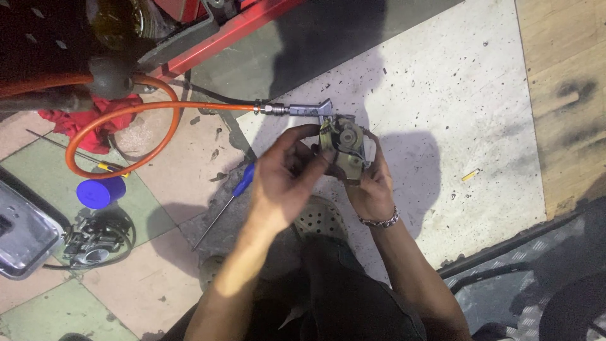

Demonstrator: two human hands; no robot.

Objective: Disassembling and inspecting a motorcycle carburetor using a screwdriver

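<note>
At nine o'clock lie a metal tray (22,233), a second carburettor (95,239) and a blue cap (101,192), with an orange hose (126,113) looping from ten o'clock to an air-gun nozzle (303,110) at twelve and a blue-handled screwdriver (235,197) just left of centre. The left hand (281,180) curls over the small carburettor body (344,148) at centre, thumb and fingers closed on its left side, seemingly to steady it. The right hand (372,186) cups it from underneath, fingers wrapped shut, tilting its grimy, olive-grey face and round port upward, probably for inspection.
</note>
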